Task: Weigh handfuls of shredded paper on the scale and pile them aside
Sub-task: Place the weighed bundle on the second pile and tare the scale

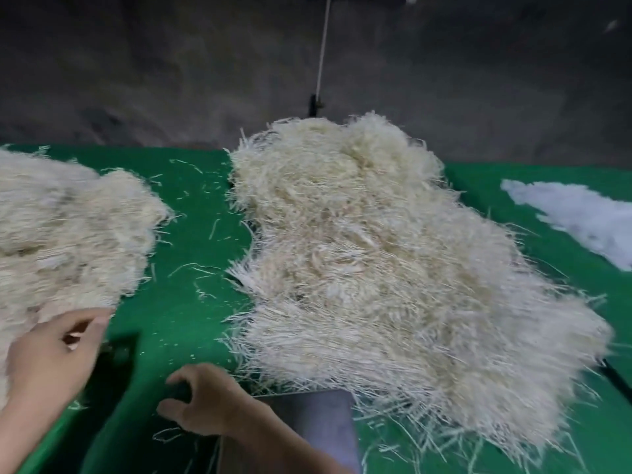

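Observation:
A big heap of cream shredded paper (369,254) covers the middle and right of the green table (184,268). A second cream pile (68,227) lies at the left. The grey metal scale platform (318,425) sits at the bottom centre with nothing on its visible part; the heap's strands reach its far edge. My left hand (54,357) hovers at the near edge of the left pile, fingers loosely curled, holding nothing. My right hand (208,401) is just left of the scale with relaxed bent fingers over the table, holding nothing.
A patch of white shredded material (581,217) lies at the far right of the table. Loose strands are scattered over the green surface between the piles. A thin white pole (323,53) rises behind the heap against a dark wall. A dark bar (619,378) crosses the table's right edge.

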